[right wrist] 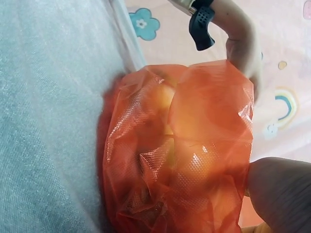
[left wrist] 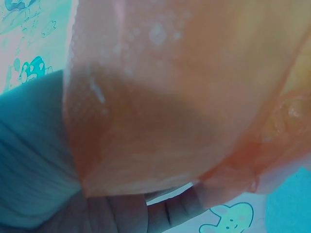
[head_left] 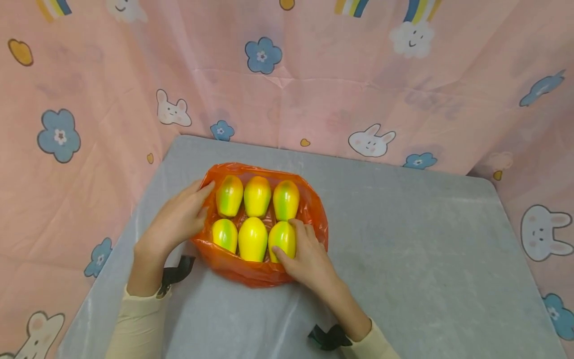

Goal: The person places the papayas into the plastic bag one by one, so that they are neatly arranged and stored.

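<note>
An orange-red plastic bag (head_left: 251,276) stands with its mouth wide open on the covered table. Inside, several glossy yellow-green mangoes are set in two rows, among them the back middle mango (head_left: 257,197). My left hand (head_left: 181,214) holds the bag's left rim; in the left wrist view the bag's thin wall (left wrist: 155,121) covers much of that hand. With thumb and fingers, my right hand (head_left: 311,259) grips the front right mango (head_left: 282,239) inside the bag. The right wrist view shows the bag's outer side (right wrist: 194,145), with mangoes faint through the plastic.
The grey-blue cloth (head_left: 417,239) covers the table and stretches out to the right of the bag. A pink printed curtain (head_left: 314,65) hangs behind and at both sides. Dark straps, such as the left wrist strap (head_left: 178,273), sit by both sleeves.
</note>
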Demonstrator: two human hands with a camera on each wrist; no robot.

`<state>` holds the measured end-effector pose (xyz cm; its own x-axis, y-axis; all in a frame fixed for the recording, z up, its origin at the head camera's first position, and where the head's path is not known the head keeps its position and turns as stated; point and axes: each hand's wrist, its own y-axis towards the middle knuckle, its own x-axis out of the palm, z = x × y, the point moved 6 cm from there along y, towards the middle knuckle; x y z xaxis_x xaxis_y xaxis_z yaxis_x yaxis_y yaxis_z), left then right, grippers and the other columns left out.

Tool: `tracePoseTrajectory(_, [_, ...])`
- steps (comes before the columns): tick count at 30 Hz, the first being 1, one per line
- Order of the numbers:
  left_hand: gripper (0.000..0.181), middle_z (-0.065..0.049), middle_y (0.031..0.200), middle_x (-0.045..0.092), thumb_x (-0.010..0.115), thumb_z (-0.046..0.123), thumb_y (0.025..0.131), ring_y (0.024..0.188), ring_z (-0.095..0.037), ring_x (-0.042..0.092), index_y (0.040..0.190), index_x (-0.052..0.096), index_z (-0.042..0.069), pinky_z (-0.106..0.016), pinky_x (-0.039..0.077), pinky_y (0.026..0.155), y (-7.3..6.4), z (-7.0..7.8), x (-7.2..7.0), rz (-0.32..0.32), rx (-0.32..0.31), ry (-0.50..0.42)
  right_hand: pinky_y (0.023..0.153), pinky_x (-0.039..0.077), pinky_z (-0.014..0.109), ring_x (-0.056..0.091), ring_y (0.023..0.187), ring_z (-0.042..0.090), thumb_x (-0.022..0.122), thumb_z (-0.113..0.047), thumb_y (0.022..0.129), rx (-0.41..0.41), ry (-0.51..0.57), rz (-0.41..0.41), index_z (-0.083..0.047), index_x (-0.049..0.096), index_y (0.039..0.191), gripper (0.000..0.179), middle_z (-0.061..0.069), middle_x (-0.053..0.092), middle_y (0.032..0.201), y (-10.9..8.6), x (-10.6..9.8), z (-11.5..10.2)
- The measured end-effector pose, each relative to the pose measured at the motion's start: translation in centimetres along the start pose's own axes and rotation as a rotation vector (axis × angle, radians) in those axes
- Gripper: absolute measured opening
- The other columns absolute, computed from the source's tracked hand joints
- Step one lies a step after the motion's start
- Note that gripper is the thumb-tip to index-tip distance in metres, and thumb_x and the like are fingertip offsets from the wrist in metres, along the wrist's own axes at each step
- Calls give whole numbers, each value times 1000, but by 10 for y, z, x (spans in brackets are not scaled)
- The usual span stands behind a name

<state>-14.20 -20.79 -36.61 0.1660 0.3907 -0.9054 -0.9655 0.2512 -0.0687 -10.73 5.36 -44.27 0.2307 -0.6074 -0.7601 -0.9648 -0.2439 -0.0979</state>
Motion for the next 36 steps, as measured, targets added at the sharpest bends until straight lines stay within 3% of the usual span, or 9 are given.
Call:
tracePoseTrajectory(12, [61, -25, 165, 42, 59, 8, 102, 149, -45, 47, 159, 41, -4, -63, 40, 122, 3, -2, 2, -16, -9, -19, 108, 54, 65, 65, 124, 43, 75, -42, 95, -71, -27, 64, -3, 48, 153, 74, 23, 51, 152, -9, -12, -8])
tracePoseTrajectory(21, [61, -24, 171, 32, 57, 19, 106, 156, -47, 36, 162, 39, 3, -67, 35, 124, -5, -7, -3, -61, -42, -57, 103, 61, 55, 67, 122, 36, 81, -31, 93, -154, 54, 156, -6, 59, 145, 61, 16, 58, 145, -14, -37, -17])
tracePoseTrajectory(27, [59, -25, 173, 25, 57, 22, 107, 154, -50, 38, 162, 42, 9, -71, 37, 120, -9, -10, -7, -75, -24, -67, 89, 67, 48, 70, 115, 36, 80, -23, 94, -145, 119, 258, -6, 62, 139, 52, 14, 62, 140, -14, -62, -10])
tracePoseTrajectory(32, [48, -24, 177, 14, 58, 25, 108, 154, -53, 37, 154, 55, 10, -72, 40, 116, -15, -13, -13, -56, -17, -122, 81, 68, 47, 72, 115, 35, 79, -21, 95, -177, 139, 311, -6, 62, 139, 50, 16, 64, 137, -15, -84, -1])
tracePoseTrajectory(36, [36, -21, 179, 9, 58, 25, 108, 153, -56, 36, 141, 64, 11, -72, 46, 110, -20, -16, -17, -3, 7, -170, 86, 67, 50, 69, 122, 35, 79, -22, 95, -228, 109, 320, -9, 60, 143, 53, 15, 63, 141, -15, -96, 8])
